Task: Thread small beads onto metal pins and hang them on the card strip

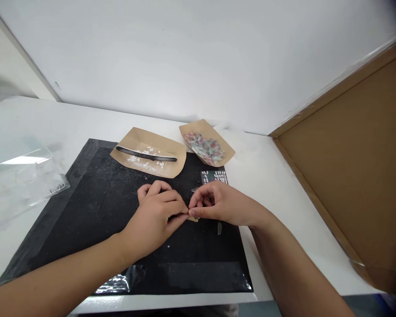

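My left hand point(156, 215) and my right hand point(219, 202) meet fingertip to fingertip above a black mat point(125, 233). Thumb and forefinger of each are pinched together. Between and just under the fingertips shows a small tan piece point(193, 219), mostly covered, so I cannot make out what it is. Behind my right hand lies a dark sheet with small white stickers point(220, 176), partly hidden by the hand. A small clear, elongated piece point(219, 228) rests on the mat below my right wrist; another clear piece point(194, 189) lies between the hands.
A brown paper tray point(140, 134) holds white bits and long black tweezers point(147, 155). Beside it, a second paper tray point(193, 127) holds many coloured translucent pieces point(206, 149). A clear plastic box point(23, 185) stands at left. A cardboard panel point(346, 163) borders the right side.
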Motion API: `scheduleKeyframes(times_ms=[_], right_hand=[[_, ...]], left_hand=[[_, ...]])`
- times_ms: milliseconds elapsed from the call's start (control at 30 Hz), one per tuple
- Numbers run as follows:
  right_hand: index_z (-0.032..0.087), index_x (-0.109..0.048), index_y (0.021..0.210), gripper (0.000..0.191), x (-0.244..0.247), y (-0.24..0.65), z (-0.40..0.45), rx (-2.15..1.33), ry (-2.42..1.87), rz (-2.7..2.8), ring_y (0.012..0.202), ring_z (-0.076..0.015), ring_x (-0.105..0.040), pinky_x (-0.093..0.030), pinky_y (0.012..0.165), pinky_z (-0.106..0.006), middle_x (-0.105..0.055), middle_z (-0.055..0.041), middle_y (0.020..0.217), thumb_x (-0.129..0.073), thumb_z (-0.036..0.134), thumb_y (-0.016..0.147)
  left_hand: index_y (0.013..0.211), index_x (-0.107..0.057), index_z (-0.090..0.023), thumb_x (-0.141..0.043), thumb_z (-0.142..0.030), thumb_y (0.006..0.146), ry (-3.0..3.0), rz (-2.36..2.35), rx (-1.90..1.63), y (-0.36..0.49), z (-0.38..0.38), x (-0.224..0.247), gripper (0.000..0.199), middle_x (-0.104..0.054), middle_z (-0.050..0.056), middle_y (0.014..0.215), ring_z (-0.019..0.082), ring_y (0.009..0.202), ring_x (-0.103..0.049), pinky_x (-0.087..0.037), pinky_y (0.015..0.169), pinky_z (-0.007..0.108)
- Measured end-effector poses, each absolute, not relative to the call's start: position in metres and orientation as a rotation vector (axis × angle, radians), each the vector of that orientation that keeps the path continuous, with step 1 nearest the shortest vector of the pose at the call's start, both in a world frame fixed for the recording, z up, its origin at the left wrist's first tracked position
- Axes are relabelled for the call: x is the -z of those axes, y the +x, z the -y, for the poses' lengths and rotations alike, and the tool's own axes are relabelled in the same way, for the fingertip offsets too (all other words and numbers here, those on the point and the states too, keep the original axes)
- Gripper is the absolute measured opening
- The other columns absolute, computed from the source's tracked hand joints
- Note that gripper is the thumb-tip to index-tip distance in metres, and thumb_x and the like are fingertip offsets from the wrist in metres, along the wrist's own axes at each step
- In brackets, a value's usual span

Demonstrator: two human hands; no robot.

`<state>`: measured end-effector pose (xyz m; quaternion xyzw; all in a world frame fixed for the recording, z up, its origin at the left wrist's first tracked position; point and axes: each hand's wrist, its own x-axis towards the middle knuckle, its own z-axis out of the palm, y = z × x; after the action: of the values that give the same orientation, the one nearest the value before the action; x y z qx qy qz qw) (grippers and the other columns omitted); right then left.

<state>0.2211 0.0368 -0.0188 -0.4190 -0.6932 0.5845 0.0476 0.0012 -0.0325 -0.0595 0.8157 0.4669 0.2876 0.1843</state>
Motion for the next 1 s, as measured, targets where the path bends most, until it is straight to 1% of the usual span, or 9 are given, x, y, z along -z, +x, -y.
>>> scheduleKeyframes(times_ms=[200, 267, 400, 467, 533, 600, 767, 867, 1000], right_hand=[[0.017, -0.081, 0.090, 0.033, 0.016, 0.219, -0.038, -1.835, -1.275, 2.093, 0.060, -0.0105, -0.050, -0.035, 0.052, -0.023, -0.069, -0.0008, 0.071, -0.083, 0.049, 0.080], [0.017, -0.081, 0.092, 0.036, 0.015, 0.221, -0.038, -1.836, -1.258, 2.089, 0.061, -0.0113, -0.053, -0.037, 0.053, -0.023, -0.071, -0.0014, 0.073, -0.084, 0.051, 0.079], [0.020, -0.081, 0.095, 0.033, 0.013, 0.230, -0.039, -1.873, -1.147, 2.117, 0.075, -0.0149, -0.062, -0.046, 0.067, -0.026, -0.076, -0.0029, 0.086, -0.078, 0.052, 0.087], [0.020, -0.081, 0.095, 0.032, 0.012, 0.233, -0.040, -1.842, -1.160, 2.111, 0.078, -0.0155, -0.063, -0.047, 0.071, -0.027, -0.076, -0.0026, 0.087, -0.074, 0.051, 0.090], [0.019, -0.079, 0.092, 0.033, 0.012, 0.236, -0.040, -1.730, -1.247, 2.087, 0.076, -0.0150, -0.062, -0.046, 0.070, -0.027, -0.074, -0.0019, 0.084, -0.074, 0.052, 0.090], [0.018, -0.078, 0.090, 0.035, 0.012, 0.236, -0.041, -1.622, -1.316, 2.076, 0.073, -0.0144, -0.060, -0.045, 0.067, -0.027, -0.072, -0.0012, 0.080, -0.075, 0.053, 0.089], [0.018, -0.077, 0.091, 0.036, 0.015, 0.237, -0.041, -1.613, -1.265, 2.134, 0.069, -0.0131, -0.057, -0.042, 0.062, -0.026, -0.070, -0.0003, 0.078, -0.073, 0.054, 0.090], [0.018, -0.075, 0.099, 0.036, 0.016, 0.238, -0.039, -1.661, -1.206, 2.169, 0.070, -0.0137, -0.059, -0.045, 0.061, -0.025, -0.070, -0.0006, 0.079, -0.075, 0.053, 0.090], [0.018, -0.071, 0.111, 0.038, 0.015, 0.237, -0.037, -1.655, -1.151, 2.224, 0.078, -0.0154, -0.064, -0.050, 0.065, -0.025, -0.071, -0.0020, 0.086, -0.078, 0.048, 0.089]], left_hand=[[0.086, -0.075, -0.029, -0.073, -0.032, 0.096, 2.340, -1.310, -0.781, 0.000, 0.030, 0.058, 0.011, -0.077, -0.005, 0.094, 0.024, 0.104, -0.054, -0.025, 0.091, 0.045], [0.086, -0.074, -0.029, -0.073, -0.032, 0.097, 2.348, -1.309, -0.778, -0.001, 0.030, 0.059, 0.011, -0.077, -0.005, 0.096, 0.024, 0.104, -0.054, -0.025, 0.091, 0.045], [0.087, -0.074, -0.030, -0.073, -0.030, 0.095, 2.353, -1.313, -0.777, -0.001, 0.029, 0.059, 0.009, -0.078, -0.006, 0.098, 0.024, 0.105, -0.055, -0.026, 0.091, 0.045], [0.089, -0.074, -0.031, -0.075, -0.028, 0.094, 2.354, -1.320, -0.777, -0.001, 0.029, 0.060, 0.006, -0.078, -0.007, 0.099, 0.024, 0.105, -0.056, -0.025, 0.092, 0.045], [0.091, -0.074, -0.032, -0.075, -0.027, 0.092, 2.354, -1.322, -0.778, -0.001, 0.029, 0.059, 0.005, -0.077, -0.007, 0.099, 0.024, 0.105, -0.057, -0.026, 0.092, 0.045], [0.093, -0.074, -0.032, -0.076, -0.029, 0.092, 2.354, -1.320, -0.785, 0.000, 0.029, 0.059, 0.004, -0.077, -0.007, 0.099, 0.024, 0.105, -0.057, -0.026, 0.092, 0.045], [0.093, -0.073, -0.029, -0.078, -0.035, 0.090, 2.359, -1.357, -0.821, 0.001, 0.030, 0.058, 0.009, -0.077, -0.005, 0.098, 0.024, 0.105, -0.059, -0.027, 0.092, 0.045], [0.092, -0.071, -0.027, -0.076, -0.035, 0.091, 2.370, -1.392, -0.828, 0.000, 0.031, 0.056, 0.010, -0.076, -0.002, 0.097, 0.025, 0.106, -0.059, -0.028, 0.091, 0.045], [0.094, -0.070, -0.026, -0.075, -0.032, 0.092, 2.398, -1.396, -0.838, 0.000, 0.031, 0.055, 0.008, -0.076, -0.001, 0.098, 0.027, 0.110, -0.058, -0.027, 0.093, 0.046]])
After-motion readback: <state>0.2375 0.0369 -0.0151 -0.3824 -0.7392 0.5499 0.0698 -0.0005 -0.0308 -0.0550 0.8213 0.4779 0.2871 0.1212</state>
